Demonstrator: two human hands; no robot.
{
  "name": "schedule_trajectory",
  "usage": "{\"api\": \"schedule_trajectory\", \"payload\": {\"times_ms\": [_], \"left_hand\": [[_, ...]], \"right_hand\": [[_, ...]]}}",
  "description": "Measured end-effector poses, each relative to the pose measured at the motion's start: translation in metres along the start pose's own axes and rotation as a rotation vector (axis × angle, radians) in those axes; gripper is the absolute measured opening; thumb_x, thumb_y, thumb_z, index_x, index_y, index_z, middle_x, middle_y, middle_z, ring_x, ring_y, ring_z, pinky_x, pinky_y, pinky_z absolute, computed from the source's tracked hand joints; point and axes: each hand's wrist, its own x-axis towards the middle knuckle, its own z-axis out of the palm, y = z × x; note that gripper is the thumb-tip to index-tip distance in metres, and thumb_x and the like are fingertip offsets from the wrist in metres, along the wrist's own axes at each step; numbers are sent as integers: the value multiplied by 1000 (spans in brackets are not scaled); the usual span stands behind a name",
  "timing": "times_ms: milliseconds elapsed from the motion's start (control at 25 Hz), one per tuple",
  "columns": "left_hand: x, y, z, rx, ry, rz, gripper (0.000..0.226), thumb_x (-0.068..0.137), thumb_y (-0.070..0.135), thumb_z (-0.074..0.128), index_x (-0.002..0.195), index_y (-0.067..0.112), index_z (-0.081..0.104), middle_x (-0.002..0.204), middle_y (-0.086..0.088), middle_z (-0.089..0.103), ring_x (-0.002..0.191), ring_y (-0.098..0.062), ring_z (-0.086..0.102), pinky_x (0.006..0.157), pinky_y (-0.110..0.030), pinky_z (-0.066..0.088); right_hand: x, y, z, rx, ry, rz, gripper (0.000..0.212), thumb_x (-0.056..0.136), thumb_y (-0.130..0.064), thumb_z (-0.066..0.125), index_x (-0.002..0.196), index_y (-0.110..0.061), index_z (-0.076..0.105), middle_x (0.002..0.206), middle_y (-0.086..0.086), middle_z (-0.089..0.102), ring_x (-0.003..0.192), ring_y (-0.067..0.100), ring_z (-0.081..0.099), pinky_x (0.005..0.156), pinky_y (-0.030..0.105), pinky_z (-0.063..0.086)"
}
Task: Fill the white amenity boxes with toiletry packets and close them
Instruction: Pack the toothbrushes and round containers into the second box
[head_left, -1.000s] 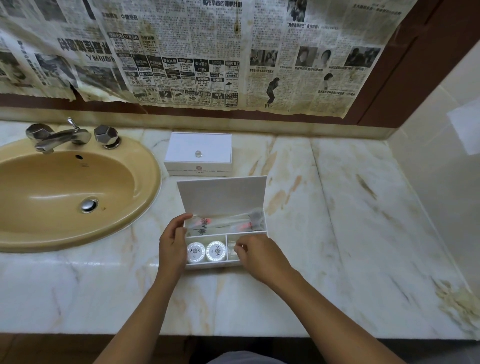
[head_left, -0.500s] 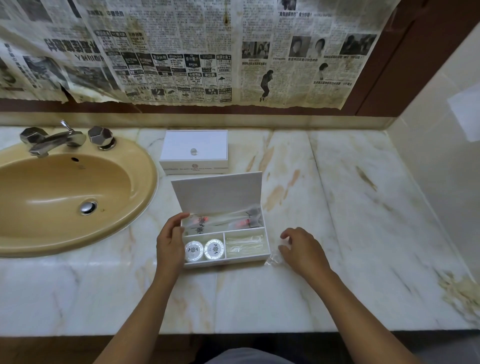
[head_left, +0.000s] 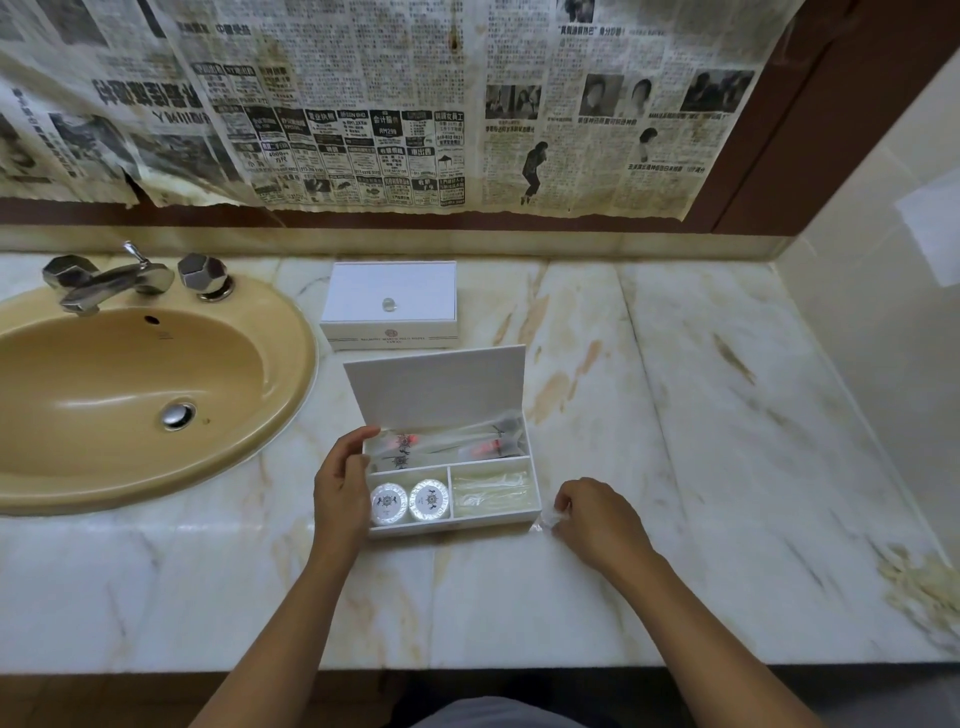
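Back box (head_left: 388, 304) shut and done, front box (head_left: 451, 480) open on the surface (head_left: 649, 415) nearly full; left hand (head_left: 340, 488) grip steadies its wall, right hand (head_left: 597, 519) grip pinches last clear packet (head_left: 546, 519) beside it; lid still to close.

A bathroom: a tan sink (head_left: 130, 395) with a faucet (head_left: 111, 283) set in a marble counter (head_left: 675, 467).

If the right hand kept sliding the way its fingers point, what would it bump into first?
Probably the open white box: the right hand points left at its near right corner, a clear packet pinched between. Depth is uncertain.
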Motion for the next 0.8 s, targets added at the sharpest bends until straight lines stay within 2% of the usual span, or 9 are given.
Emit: {"api": "schedule_trajectory", "payload": {"times_ms": [120, 320, 480, 560, 680, 800], "left_hand": [[0, 0, -1, -3, -1, 0, 40, 92, -6, 35, 106, 13, 67, 104, 8, 67, 90, 13, 58, 75, -2, 42], [-1, 0, -2, -11, -12, 10, 41, 92, -7, 34, 105, 13, 67, 104, 11, 66, 91, 15, 57, 75, -1, 40], [0, -2, -2, -11, -11, 6, 41, 92, -7, 34, 106, 13, 67, 105, 9, 66, 92, 14, 57, 76, -2, 41], [0, -2, -2, -8, -9, 6, 40, 92, -7, 35, 106, 12, 67, 105, 7, 66, 92, 14, 56, 76, -1, 40], [1, -2, -2, -8, -6, 9, 40, 92, -6, 36, 107, 12, 68, 107, 7, 67, 94, 14, 56, 78, -1, 40], [0, -2, -2, -15, -6, 18, 40, 92, -8, 35, 104, 13, 67, 106, 6, 66, 94, 15, 56, 81, -3, 41]], "right_hand": [[1, -2, 0, 13, 28, 31, 12, 86, -12, 50, 84, -21, 57, 101, 1, 65, 80, 19, 54, 66, 22, 36], [-1, -12, -21, 70, 162, 12, 14, 89, -19, 53, 87, -18, 67, 89, 1, 69, 79, 22, 61, 61, 24, 38], [-8, -38, -49, 139, 349, -123, 13, 92, -24, 59, 93, -17, 70, 93, -1, 61, 77, 12, 50, 65, 22, 35], [-11, -56, -56, 175, 390, -213, 12, 91, -24, 61, 92, -18, 71, 91, -1, 56, 78, 11, 49, 67, 21, 34], [-12, -83, -48, 142, 297, -320, 12, 89, -22, 61, 92, -18, 71, 95, 0, 58, 86, 16, 57, 69, 25, 37], [-8, -96, -21, -3, 93, -339, 18, 89, -12, 57, 99, -15, 71, 107, 4, 62, 98, 25, 61, 79, 29, 45]]}}
